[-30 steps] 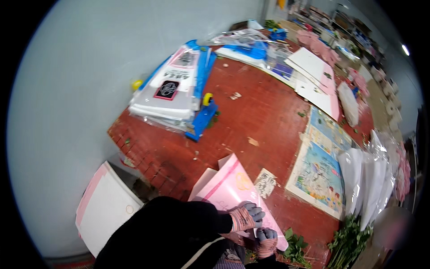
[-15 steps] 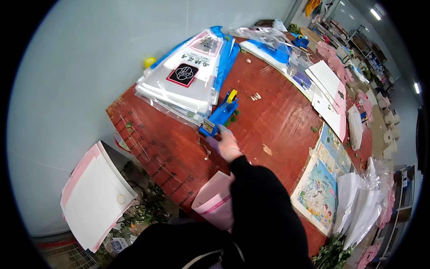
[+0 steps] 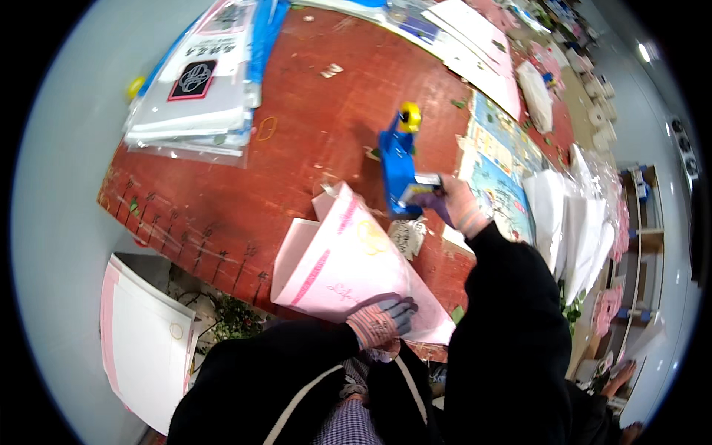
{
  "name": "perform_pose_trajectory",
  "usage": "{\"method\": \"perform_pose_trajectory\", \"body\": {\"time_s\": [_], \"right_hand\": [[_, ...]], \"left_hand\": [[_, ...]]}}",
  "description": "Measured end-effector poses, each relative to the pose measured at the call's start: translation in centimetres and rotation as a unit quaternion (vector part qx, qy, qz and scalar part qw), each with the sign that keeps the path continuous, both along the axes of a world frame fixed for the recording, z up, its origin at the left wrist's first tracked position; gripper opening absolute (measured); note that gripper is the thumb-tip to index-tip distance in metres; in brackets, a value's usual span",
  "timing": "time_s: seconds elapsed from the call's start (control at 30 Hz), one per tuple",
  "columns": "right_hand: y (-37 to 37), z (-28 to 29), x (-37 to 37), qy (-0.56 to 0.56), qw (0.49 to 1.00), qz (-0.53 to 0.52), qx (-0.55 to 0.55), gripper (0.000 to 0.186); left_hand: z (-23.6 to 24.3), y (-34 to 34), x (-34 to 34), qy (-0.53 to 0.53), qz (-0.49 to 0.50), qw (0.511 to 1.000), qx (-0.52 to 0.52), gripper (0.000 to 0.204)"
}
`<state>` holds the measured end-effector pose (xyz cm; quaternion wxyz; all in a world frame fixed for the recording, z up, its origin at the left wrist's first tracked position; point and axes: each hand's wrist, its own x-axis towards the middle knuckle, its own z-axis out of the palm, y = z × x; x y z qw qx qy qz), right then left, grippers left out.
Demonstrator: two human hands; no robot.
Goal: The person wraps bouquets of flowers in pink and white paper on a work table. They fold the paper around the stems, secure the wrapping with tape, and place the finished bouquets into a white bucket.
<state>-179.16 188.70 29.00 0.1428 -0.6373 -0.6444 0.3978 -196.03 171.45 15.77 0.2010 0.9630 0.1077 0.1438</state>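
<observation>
My right hand [image 3: 456,204], in a striped glove with dark fingertips, is closed on the near end of a blue tape dispenser [image 3: 398,167] with a yellow roll [image 3: 409,116] at its far end. The dispenser is tilted above the red table. Nearer me lies a pink paper cone [image 3: 337,259], its wide mouth toward the left and its narrow tip toward the right. My left hand [image 3: 384,320], gloved alike, lies across the cone's near side with its fingers stretched out over the paper. A crumpled whitish scrap [image 3: 407,236] sits between cone and dispenser.
Clear printed sleeves [image 3: 200,96] are stacked at the far left of the red table [image 3: 319,111]. A picture sheet [image 3: 500,193], white wrapping [image 3: 586,222] and pink-white sheets [image 3: 482,55] lie on the right. White boards [image 3: 144,334] stand left of the table edge. A co-worker's hand [image 3: 619,378] shows lower right.
The tape dispenser has moved right, away from the clear sleeves, in my right hand. My left hand has come into view on the pink cone, now more fully seen. The view has shifted.
</observation>
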Motion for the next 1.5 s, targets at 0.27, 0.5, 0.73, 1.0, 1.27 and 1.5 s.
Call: {"method": "perform_pose_trajectory", "body": {"time_s": [0.27,0.5,0.73,1.0,1.27,1.5], "right_hand": [[-16.8,-9.8,20.7,-0.178,0.976,-0.053,0.109,0.028],[-26.3,-9.1,23.7,0.058,0.906,-0.412,0.077,0.04],[-31.6,-7.6,8.6,-0.108,0.957,-0.035,0.269,0.042],[-29.5,-11.2,1.7,-0.152,0.913,-0.027,0.378,0.037],[-30.0,-9.6,0.2,-0.177,0.923,-0.045,0.337,0.037],[-30.0,-6.1,8.4,-0.127,0.893,-0.261,0.344,0.021]], "left_hand": [[2.3,-0.1,0.2,0.053,0.055,0.989,0.13,0.018],[3.4,-0.1,1.1,0.062,0.044,0.99,0.122,0.025],[3.9,-0.3,2.2,0.071,0.023,0.988,0.139,0.034],[3.5,0.0,1.1,0.05,0.001,0.993,0.104,0.032],[3.3,0.9,1.6,0.052,-0.079,0.981,0.172,0.031],[5.7,0.9,1.7,0.11,-0.081,0.98,0.145,0.046]]}}
